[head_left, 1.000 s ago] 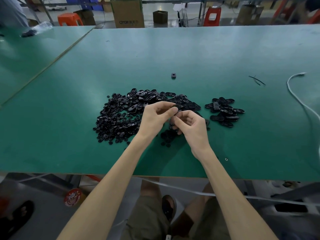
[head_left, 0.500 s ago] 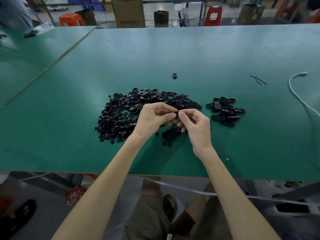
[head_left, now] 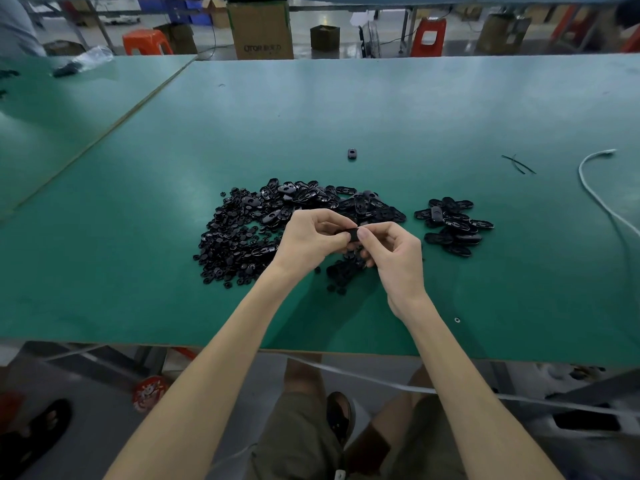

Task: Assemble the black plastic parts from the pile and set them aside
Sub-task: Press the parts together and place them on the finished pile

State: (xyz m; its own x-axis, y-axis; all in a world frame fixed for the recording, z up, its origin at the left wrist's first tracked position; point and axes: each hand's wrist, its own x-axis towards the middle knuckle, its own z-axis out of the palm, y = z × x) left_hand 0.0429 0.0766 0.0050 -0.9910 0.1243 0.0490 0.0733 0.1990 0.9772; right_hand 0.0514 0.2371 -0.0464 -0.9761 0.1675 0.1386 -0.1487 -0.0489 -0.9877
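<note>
Head view: we find both hands raised just above the green table (head_left: 346, 109), over the near edge of the main pile (head_left: 242, 237). The left hand (head_left: 313, 237) and right hand (head_left: 394, 258) meet fingertip to fingertip, each pinching the same small black part (head_left: 353, 233) between thumb and curled fingers. Fingers cover most of the part, so we cannot tell its long axis or facing. The set-aside heap (head_left: 453, 225) lies right of the pile, its oval pieces lying mostly crosswise. One stray piece (head_left: 352, 153) sits farther back.
</note>
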